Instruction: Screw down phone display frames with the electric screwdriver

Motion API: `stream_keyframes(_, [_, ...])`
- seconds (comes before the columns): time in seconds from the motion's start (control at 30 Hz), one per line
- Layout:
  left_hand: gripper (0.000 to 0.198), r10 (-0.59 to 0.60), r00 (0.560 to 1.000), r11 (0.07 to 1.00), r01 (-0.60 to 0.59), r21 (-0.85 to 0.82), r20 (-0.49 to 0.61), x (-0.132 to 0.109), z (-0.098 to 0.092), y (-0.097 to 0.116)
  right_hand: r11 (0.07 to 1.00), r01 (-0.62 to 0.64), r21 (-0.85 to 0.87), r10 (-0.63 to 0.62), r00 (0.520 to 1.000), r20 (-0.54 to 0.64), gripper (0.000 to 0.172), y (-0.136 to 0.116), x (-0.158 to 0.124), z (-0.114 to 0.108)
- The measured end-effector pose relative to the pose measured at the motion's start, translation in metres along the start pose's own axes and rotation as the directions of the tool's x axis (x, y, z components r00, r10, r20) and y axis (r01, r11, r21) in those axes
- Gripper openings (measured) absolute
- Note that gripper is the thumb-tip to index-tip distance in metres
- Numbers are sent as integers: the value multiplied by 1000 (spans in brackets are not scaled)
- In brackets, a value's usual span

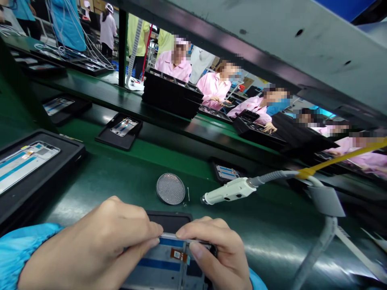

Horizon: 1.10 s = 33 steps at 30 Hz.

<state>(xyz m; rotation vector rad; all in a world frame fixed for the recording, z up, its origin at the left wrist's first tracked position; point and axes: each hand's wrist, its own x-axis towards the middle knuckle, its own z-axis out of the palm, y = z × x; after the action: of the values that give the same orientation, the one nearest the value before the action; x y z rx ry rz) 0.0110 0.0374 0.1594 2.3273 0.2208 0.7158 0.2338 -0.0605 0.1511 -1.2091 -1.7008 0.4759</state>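
My left hand [90, 241] and my right hand [214, 253] both pinch the top metal edge of a phone display frame [160, 268], which has blue bands and an orange flex connector [178, 254]. Its lower part runs out of view, and my fingers hide part of the edge. Beneath it lies a black tray [169, 220]. Just above my hands, a round perforated metal disc [170, 189] rests on the green belt. To the right of the disc lies a white electric screwdriver [226, 191], touching neither hand.
A green conveyor belt [121, 181] carries black trays holding phone frames, including a large one [39, 161] at the left. A grey hose with a yellow band [305, 173] runs right. A grey metal shelf [272, 48] overhangs the view. Beyond, co-workers in pink smocks [214, 86] sit along the line.
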Motion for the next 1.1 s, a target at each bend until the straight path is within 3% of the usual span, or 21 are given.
stream_keyframes(0.37, [18, -6, 1000, 1000, 6, 11, 5, 0, -1, 0, 999, -39, -10, 39, 999, 19, 21, 3, -3, 0])
stream_keyframes(0.57, [23, -2, 1000, 998, 3, 57, -25, -1, -1, 0, 998, -41, -52, 39, 999, -35, 18, 7, -6, 2])
stream_keyframes(1.1, [18, -15, 1000, 999, 14, 30, 9, -2, 0, 1, 999, -31, -43, 32, 999, 27, 17, 8, -5, 1])
